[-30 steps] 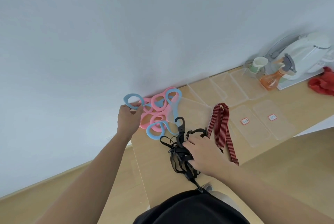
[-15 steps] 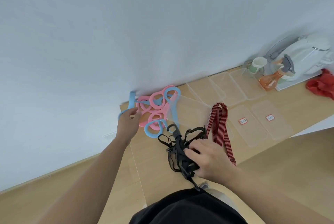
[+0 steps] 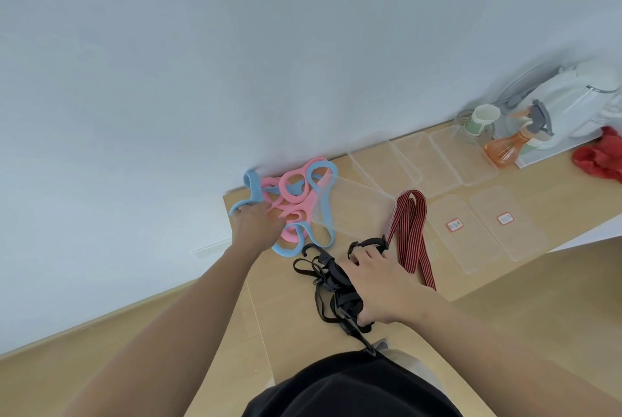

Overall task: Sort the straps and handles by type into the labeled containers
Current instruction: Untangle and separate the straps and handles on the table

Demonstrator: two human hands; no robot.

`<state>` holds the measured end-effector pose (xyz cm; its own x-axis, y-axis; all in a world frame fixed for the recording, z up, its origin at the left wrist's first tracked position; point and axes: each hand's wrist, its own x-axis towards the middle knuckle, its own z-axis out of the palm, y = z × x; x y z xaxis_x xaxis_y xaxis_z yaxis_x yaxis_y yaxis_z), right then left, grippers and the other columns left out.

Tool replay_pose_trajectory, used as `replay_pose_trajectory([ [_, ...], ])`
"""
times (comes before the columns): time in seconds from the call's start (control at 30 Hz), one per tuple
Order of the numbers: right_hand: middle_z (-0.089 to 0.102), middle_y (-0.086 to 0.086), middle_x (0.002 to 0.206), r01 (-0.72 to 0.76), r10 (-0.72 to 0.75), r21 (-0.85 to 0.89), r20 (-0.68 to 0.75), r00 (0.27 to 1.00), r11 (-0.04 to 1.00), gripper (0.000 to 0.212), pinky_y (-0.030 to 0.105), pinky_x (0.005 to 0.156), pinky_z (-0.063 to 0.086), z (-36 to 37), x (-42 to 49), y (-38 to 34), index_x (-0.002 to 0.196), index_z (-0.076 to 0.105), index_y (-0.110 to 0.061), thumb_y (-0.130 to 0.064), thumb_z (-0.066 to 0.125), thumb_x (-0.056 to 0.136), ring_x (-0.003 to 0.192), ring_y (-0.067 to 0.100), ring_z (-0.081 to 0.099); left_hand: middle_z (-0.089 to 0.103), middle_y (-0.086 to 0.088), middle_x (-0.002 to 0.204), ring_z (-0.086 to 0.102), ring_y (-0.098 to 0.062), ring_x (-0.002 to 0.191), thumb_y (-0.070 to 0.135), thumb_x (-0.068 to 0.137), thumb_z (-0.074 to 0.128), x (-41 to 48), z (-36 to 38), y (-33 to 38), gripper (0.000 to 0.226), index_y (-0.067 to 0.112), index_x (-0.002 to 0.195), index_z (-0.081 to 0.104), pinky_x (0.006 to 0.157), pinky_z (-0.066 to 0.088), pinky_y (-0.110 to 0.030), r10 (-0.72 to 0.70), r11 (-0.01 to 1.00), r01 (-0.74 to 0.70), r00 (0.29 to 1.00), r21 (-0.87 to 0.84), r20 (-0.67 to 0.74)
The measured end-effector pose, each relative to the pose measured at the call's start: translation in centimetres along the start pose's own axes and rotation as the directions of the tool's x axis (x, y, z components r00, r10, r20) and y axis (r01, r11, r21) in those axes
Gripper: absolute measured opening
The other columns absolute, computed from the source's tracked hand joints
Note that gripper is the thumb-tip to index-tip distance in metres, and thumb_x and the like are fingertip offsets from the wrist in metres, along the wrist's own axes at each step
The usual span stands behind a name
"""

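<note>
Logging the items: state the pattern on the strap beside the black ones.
Red with black stripes, seen in the head view.

Your right hand (image 3: 377, 285) is covering part of the black straps (image 3: 331, 285); container labels (image 3: 455, 224) are reading too small; red cloth (image 3: 597, 160) is running off-frame, right.

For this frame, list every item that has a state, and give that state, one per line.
left hand: closed on a blue handle
right hand: gripping the black straps
red striped strap: lying loose, untouched
tilted clear container: empty, resting on the handles
labelled lids: lying flat
spray bottle: upright
</note>
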<state>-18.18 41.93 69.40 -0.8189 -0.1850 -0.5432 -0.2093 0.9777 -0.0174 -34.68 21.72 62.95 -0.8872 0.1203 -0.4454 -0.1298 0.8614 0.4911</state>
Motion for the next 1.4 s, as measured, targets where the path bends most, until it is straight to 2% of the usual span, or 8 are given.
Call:
replay_pose_trajectory([
  [0.13, 0.046, 0.005, 0.132, 0.047, -0.053, 0.070, 0.097, 0.994, 0.996, 0.097, 0.044, 0.103, 0.042, -2.0, 0.5, 0.0, 0.143, 0.040, -0.021, -0.059, 0.082, 0.064, 0.123, 0.027, 0.043, 0.051, -0.019, 0.127, 0.048, -0.038, 0.117, 0.054, 0.085, 0.065, 1.1, 0.8, 1.0, 0.056, 0.017, 0.127, 0.058, 0.099, 0.047, -0.046, -0.034, 0.977, 0.044, 0.998, 0.209, -0.051],
  [0.27, 0.047, 0.002, 0.137, 0.045, -0.071, 0.197, 0.128, 0.989, 0.979, 0.097, 0.042, 0.106, 0.040, -3.6, 0.8, 0.2, 0.150, 0.039, -0.023, -0.062, 0.079, 0.071, 0.129, 0.024, 0.042, 0.040, -0.023, 0.132, 0.049, -0.040, 0.117, 0.034, 0.087, 0.063, 2.4, 0.5, 1.4, 0.039, 0.022, 0.124, 0.061, 0.095, 0.046, -0.042, -0.043, 0.988, 0.042, 0.999, 0.152, 0.001],
  [0.43, 0.058, -0.008, 0.110, 0.046, 0.003, 0.416, -0.116, 0.993, 0.908, 0.052, 0.028, 0.083, 0.042, -4.9, 1.3, -0.1, 0.127, 0.060, -0.022, -0.056, 0.067, 0.088, 0.103, 0.013, 0.054, 0.043, -0.020, 0.127, 0.048, -0.037, 0.119, 0.055, 0.081, 0.072, 3.4, 0.5, 1.1, 0.056, 0.019, 0.120, 0.056, 0.096, 0.048, -0.041, -0.053, 0.972, 0.039, 0.997, 0.232, 0.055],
  [0.53, 0.062, -0.004, 0.099, 0.056, 0.069, 0.466, -0.247, 0.966, 0.883, 0.036, 0.032, 0.087, 0.047, -5.7, 2.4, 0.2, 0.112, 0.066, -0.017, -0.046, 0.063, 0.093, 0.094, 0.016, 0.057, 0.046, -0.021, 0.121, 0.054, -0.034, 0.111, 0.067, 0.073, 0.074, 3.8, 1.0, 1.1, 0.068, 0.013, 0.111, 0.059, 0.089, 0.053, -0.040, -0.044, 0.970, 0.029, 0.997, 0.239, 0.059],
  [0.73, 0.061, -0.004, 0.096, 0.065, 0.188, 0.548, -0.393, 0.900, 0.834, 0.017, 0.031, 0.081, 0.047, -8.5, 6.9, 2.8, 0.101, 0.068, -0.017, -0.030, 0.065, 0.092, 0.087, 0.014, 0.054, 0.061, -0.019, 0.109, 0.055, -0.029, 0.099, 0.053, 0.088, 0.059, 4.6, 1.5, 1.2, 0.042, 0.011, 0.092, 0.060, 0.067, 0.039, -0.030, -0.040, 0.961, 0.025, 0.998, 0.274, 0.050],
  [0.93, 0.061, 0.004, 0.112, -0.052, 0.299, 0.627, -0.296, 0.907, 0.777, 0.025, 0.034, 0.085, 0.047, -10.7, 14.2, 6.6, 0.113, 0.066, -0.013, -0.026, 0.061, 0.092, 0.103, 0.023, 0.059, 0.063, -0.012, 0.104, 0.040, -0.023, 0.094, 0.066, 0.084, 0.060, 4.6, 2.5, 0.9, 0.042, 0.025, 0.091, 0.065, 0.071, 0.035, -0.030, -0.084, 0.963, 0.068, 0.995, 0.260, 0.050],
  [1.17, 0.068, 0.009, 0.100, -0.147, 0.214, 0.483, -0.086, 0.973, 0.863, 0.015, 0.031, 0.068, 0.042, -9.9, 21.0, 8.4, 0.095, 0.059, -0.012, -0.025, 0.064, 0.090, 0.085, 0.028, 0.059, 0.054, -0.009, 0.088, 0.035, -0.025, 0.107, 0.061, 0.091, 0.062, 3.2, -0.1, 3.2, 0.046, 0.019, 0.074, 0.053, 0.080, 0.034, -0.032, -0.142, 0.970, 0.104, 0.977, 0.222, 0.161],
  [1.4, 0.060, 0.001, 0.074, -0.095, 0.146, 0.467, -0.074, 0.987, 0.879, 0.016, 0.028, 0.061, 0.040, -10.4, 22.4, 10.5, 0.086, 0.067, -0.012, -0.025, 0.078, 0.082, 0.076, 0.026, 0.063, 0.052, -0.004, 0.078, 0.044, -0.019, 0.067, 0.027, 0.092, 0.065, 2.1, -4.1, 5.3, 0.027, 0.003, 0.084, 0.056, 0.063, 0.037, -0.029, -0.125, 0.979, 0.152, 0.974, -0.136, 0.191],
])
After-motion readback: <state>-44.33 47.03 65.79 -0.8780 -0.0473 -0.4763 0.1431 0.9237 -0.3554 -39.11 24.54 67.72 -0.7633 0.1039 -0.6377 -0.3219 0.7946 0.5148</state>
